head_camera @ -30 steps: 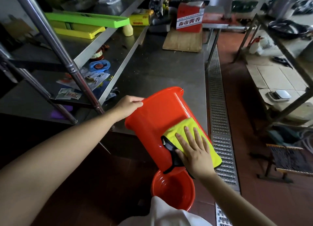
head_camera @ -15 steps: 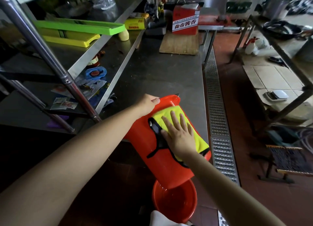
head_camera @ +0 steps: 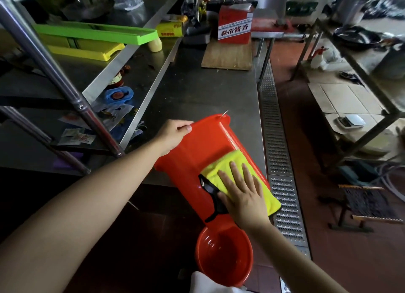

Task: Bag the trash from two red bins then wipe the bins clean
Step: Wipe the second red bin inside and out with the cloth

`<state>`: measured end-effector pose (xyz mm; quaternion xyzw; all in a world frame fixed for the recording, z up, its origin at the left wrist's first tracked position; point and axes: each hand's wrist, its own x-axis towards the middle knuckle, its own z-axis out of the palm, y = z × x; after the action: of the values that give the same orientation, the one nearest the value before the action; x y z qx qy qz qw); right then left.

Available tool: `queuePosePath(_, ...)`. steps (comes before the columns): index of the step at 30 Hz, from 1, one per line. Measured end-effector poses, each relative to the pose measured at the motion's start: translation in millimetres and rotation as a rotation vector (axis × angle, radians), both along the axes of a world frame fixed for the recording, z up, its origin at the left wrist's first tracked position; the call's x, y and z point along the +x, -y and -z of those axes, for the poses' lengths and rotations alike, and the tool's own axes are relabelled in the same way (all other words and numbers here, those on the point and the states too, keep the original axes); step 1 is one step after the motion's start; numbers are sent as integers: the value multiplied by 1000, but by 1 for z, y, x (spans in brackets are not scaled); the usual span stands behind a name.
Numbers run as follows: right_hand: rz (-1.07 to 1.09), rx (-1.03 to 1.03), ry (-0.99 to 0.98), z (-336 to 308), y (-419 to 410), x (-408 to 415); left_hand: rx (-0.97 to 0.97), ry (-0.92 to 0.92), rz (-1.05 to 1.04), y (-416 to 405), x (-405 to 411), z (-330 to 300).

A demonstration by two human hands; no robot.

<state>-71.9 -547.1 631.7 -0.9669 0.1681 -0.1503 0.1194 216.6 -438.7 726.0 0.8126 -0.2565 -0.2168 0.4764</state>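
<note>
Your tilted red bin (head_camera: 197,152) overhangs the steel counter (head_camera: 203,91) edge, above the second red bin (head_camera: 223,257) on the tiled floor. Its plastic is smooth and glossy. Your left hand (head_camera: 173,134) grips the base rim; your right hand (head_camera: 241,194), fingers spread flat, presses the fuzzy yellow cloth (head_camera: 260,183) against its side.

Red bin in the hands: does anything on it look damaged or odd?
A thin metal pin sticks out from the red bin's upper end. No crack or spill is visible.
</note>
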Motion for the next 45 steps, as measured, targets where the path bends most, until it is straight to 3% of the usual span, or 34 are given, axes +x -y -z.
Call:
queuePosePath(5, 5, -43, -18, 4, 8, -10, -104, -180, 39, 5, 12, -6)
queuePosePath(9, 39, -51, -61, -3, 6, 5, 80, -386, 128, -9, 27, -21)
queuePosePath(12, 46, -60, -90, -5, -3, 13, 341, -310, 261, -6, 42, -45)
queuePosePath(15, 59, -54, -106, -8, -9, 19, 305, -214, 244, 22, 34, -59)
queuePosePath(20, 60, -33, -122, -13, -9, 35, 281, 109, 105, 60, 9, -49)
queuePosePath(24, 53, -52, -123, -14, -8, 45, 127, 146, -72, 69, 7, -37)
queuePosePath(29, 93, -60, -142, -24, 3, 83, 2, -3, -110, 63, 11, -26)
queuePosePath(34, 87, -25, -187, -44, 33, 126, 30, -58, -89, 60, 15, -18)
queuePosePath(45, 15, -92, -204, -45, 19, 143, 303, 351, 170, 83, 39, -50)
